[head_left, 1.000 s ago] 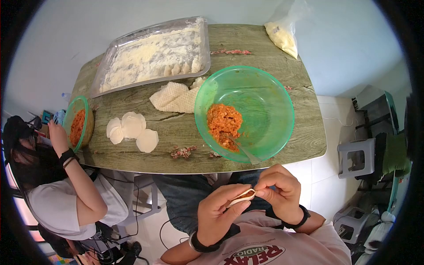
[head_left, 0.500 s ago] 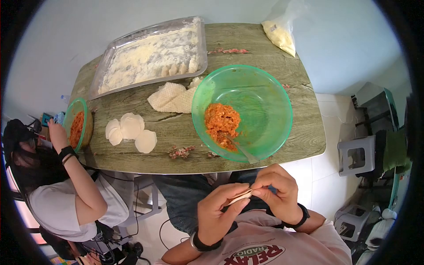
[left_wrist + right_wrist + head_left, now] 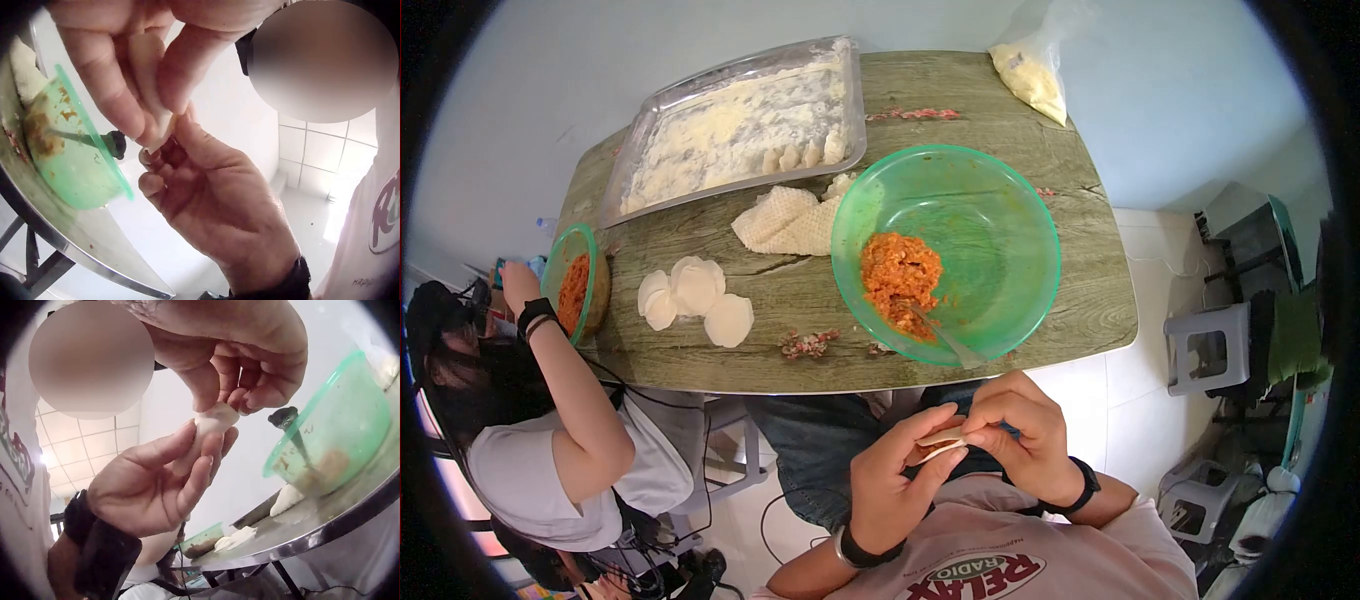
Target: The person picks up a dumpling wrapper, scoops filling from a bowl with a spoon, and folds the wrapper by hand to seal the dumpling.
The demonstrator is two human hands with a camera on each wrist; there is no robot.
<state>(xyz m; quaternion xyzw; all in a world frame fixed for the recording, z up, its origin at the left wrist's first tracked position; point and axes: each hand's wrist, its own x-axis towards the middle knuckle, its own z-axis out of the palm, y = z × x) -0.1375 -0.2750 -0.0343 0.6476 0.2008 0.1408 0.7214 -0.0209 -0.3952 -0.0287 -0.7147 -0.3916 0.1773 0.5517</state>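
Over my lap, just off the table's front edge, my left hand (image 3: 888, 488) holds a dumpling (image 3: 941, 442) between thumb and fingers. It is a round white wrapper folded over, with orange filling showing through the gap between its edges. My right hand (image 3: 1028, 438) pinches the right end of the wrapper with thumb and forefinger. In the left wrist view the dumpling (image 3: 150, 62) appears edge-on between the left fingers. From the right wrist, the dumpling (image 3: 209, 428) shows its pale outer side, pinched at the top end.
A green bowl (image 3: 1000, 250) with orange filling (image 3: 900, 270) and a spoon (image 3: 948, 338) stands in front. Loose wrappers (image 3: 698, 285), a cloth (image 3: 785, 220) and a floured tray (image 3: 730, 120) with several dumplings lie beyond. Another person (image 3: 530, 450) sits left by a smaller bowl (image 3: 575, 285).
The right fingers have shifted slightly along the wrapper's edge; its gap narrowed, then shows filling again. The other person's hand has moved a little left.
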